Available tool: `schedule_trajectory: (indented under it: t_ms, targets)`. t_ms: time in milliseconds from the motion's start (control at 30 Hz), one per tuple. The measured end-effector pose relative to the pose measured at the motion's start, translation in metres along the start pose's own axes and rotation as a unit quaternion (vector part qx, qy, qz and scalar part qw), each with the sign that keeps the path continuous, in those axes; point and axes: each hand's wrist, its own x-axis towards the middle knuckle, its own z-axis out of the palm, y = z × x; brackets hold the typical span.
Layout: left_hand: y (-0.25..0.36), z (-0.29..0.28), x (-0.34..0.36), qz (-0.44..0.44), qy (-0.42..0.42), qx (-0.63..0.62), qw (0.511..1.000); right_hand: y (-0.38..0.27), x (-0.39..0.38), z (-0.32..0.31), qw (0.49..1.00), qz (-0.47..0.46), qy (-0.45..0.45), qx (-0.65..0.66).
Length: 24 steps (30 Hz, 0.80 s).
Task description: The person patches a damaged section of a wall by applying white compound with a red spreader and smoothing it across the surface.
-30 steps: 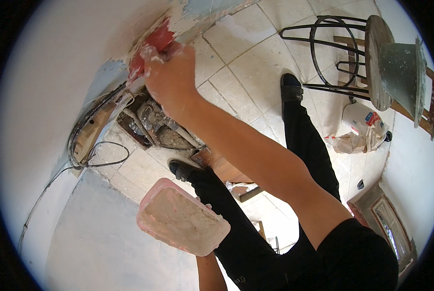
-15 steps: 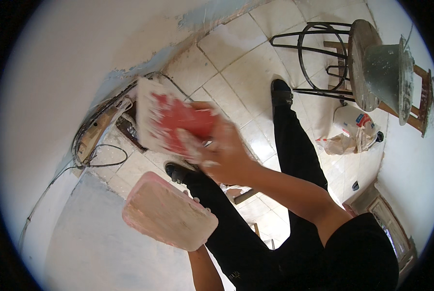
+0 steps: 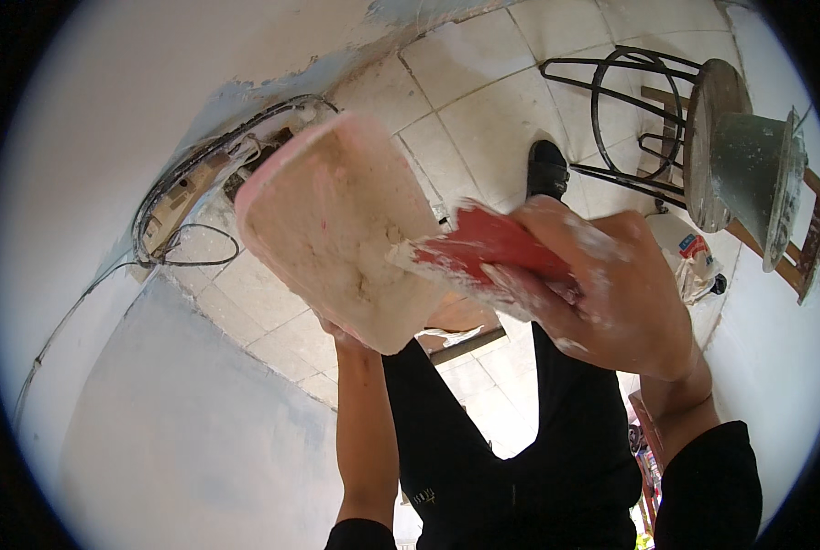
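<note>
The wall (image 3: 135, 137) filled the left side of the view, smooth and pale, with bluish patches along its base. The floor (image 3: 483, 101) was laid in square off-white tiles with dark joints. A black metal stool (image 3: 630, 119) with ring-shaped rungs stood at upper right and carried a grey, plaster-spattered bucket (image 3: 749, 174), seen from the side; its contents could not be told.

The pink tray (image 3: 336, 229), rectangular with rounded corners, was raised near the middle of the view, tilted toward the camera. It held a rough, off-white layer of plaster (image 3: 355, 247) over most of its inner face. The left hand (image 3: 341, 332) supported the tray from beneath; only its fingertips showed, so the grip could not be told.

The right hand (image 3: 611, 293), dusted white, was closed around the red trowel (image 3: 483, 247), fingers pressed over its top. The blade edge rested in the plaster at the right side of the tray.
</note>
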Motion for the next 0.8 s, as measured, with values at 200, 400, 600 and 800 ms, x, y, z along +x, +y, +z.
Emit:
schedule_trajectory:
  t_ms: [200, 400, 600, 800]
  targets:
    - [0.006, 0.006, 0.009, 0.013, -0.005, 0.021, 1.000, -0.012, 0.033, 0.011, 0.983, -0.049, -0.007, -0.178]
    - [0.006, 0.008, 0.013, 0.017, -0.011, 0.022, 1.000, -0.014, 0.039, 0.018, 0.982, -0.048, -0.098, -0.157]
    - [0.005, 0.008, 0.015, 0.019, -0.020, 0.022, 0.999, 0.003, 0.040, 0.044, 0.991, -0.047, -0.074, -0.101]
    - [-0.001, 0.001, 0.010, 0.018, -0.021, 0.000, 1.000, 0.015, 0.039, 0.056, 0.992, -0.048, -0.116, -0.017]
